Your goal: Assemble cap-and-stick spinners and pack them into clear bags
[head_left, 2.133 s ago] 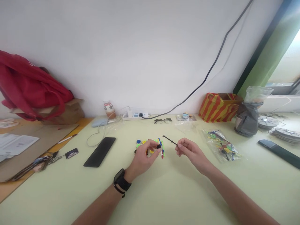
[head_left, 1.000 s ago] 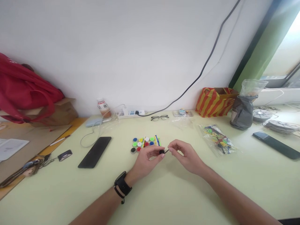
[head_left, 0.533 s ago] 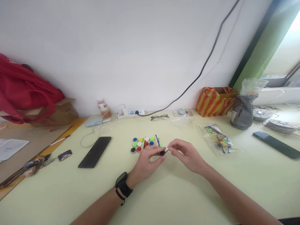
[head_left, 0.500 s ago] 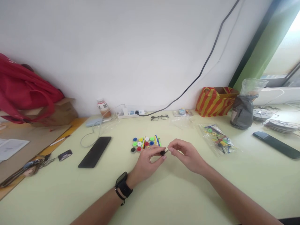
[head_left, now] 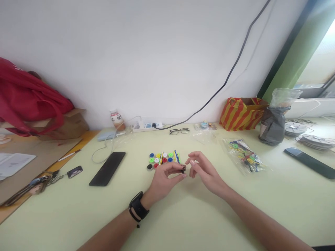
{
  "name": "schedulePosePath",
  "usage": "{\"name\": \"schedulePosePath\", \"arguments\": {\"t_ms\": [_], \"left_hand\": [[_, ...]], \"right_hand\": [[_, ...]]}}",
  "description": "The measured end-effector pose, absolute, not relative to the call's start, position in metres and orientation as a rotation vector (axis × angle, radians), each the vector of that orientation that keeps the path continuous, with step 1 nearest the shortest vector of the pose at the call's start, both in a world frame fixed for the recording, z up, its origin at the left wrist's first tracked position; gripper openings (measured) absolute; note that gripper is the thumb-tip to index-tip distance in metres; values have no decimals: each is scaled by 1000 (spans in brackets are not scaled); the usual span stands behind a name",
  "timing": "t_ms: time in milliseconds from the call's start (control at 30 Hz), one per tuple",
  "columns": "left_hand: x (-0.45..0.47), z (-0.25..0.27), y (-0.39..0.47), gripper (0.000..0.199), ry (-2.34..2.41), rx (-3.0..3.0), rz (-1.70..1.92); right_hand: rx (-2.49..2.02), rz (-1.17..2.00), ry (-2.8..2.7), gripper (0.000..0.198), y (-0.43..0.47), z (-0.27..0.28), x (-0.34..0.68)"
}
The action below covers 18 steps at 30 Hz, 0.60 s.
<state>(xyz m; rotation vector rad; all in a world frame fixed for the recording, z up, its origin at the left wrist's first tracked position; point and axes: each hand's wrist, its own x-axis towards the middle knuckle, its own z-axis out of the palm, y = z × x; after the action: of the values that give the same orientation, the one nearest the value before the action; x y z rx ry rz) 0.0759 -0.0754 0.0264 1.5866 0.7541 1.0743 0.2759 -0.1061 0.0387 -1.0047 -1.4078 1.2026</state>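
Between the thumb and fingers of my left hand (head_left: 166, 177) is a small black plastic piece (head_left: 183, 169), partly hidden by the fingertips. My right hand (head_left: 205, 172) hovers just right of it, fingers bent and apart, with nothing visible in them. Behind my left hand lie several small round discs (head_left: 151, 155) in blue, yellow, white, green, red and black, set in rows. Thin coloured sticks (head_left: 177, 157) lie among and beside these discs. A watch and a thin band (head_left: 138, 206) are on my left wrist.
A black phone (head_left: 107, 169) lies to the left and a dark phone (head_left: 310, 162) far right. A clear bag of coloured parts (head_left: 244, 156) is right of my hands. Glasses (head_left: 179, 131), a power strip (head_left: 146, 128) and a striped bag (head_left: 242, 115) stand along the wall.
My right hand has let go of the thin black stick at the black piece; its fingers have spread. My left hand still holds the black piece, now turned differently. The view has shifted slightly.
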Motion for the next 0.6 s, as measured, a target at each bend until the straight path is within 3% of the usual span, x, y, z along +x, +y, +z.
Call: {"name": "schedulePosePath", "arguments": {"t_ms": [133, 333, 600], "left_hand": [[74, 29, -72, 22, 736, 1536, 1110], [72, 27, -71, 16, 798, 1746, 1159], [72, 24, -72, 7, 877, 1953, 1104]], "right_hand": [[-974, 1561, -1458, 49, -104, 36, 277], [-981, 1332, -1496, 39, -98, 46, 288], [-1033, 1304, -1510, 35, -98, 46, 289]]}}
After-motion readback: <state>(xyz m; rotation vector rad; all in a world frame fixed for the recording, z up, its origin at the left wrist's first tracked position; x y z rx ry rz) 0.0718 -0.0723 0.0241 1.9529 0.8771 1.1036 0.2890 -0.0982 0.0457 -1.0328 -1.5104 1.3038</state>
